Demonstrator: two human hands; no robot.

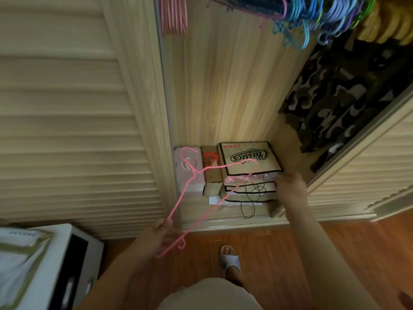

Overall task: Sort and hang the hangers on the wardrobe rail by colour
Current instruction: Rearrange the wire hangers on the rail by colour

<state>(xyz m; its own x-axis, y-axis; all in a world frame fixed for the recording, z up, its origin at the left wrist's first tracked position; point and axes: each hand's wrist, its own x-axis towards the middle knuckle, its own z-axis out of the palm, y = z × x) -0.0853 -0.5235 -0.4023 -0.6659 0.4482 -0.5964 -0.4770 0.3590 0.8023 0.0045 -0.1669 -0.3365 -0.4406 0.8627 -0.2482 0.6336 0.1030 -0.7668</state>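
My left hand (pixel 159 233) grips the lower end of a pink wire hanger (pixel 194 193), which slants up toward the wardrobe floor with its hook near a pink box. My right hand (pixel 288 182) reaches low into the wardrobe beside a clear bag (pixel 245 179) on the stacked boxes; its fingers are blurred. Several pink hangers (pixel 174 14) hang at the top left of the opening. A mixed bunch of blue, purple and green hangers (pixel 312 16) hangs further right.
A brown "Classics" box (pixel 248 157) tops a stack on the wardrobe floor, beside a pink box (pixel 190 173) and small cartons. Camouflage clothes (pixel 348 90) hang on the right. Louvred doors (pixel 67 108) flank the opening. A white box (pixel 44 265) stands at lower left.
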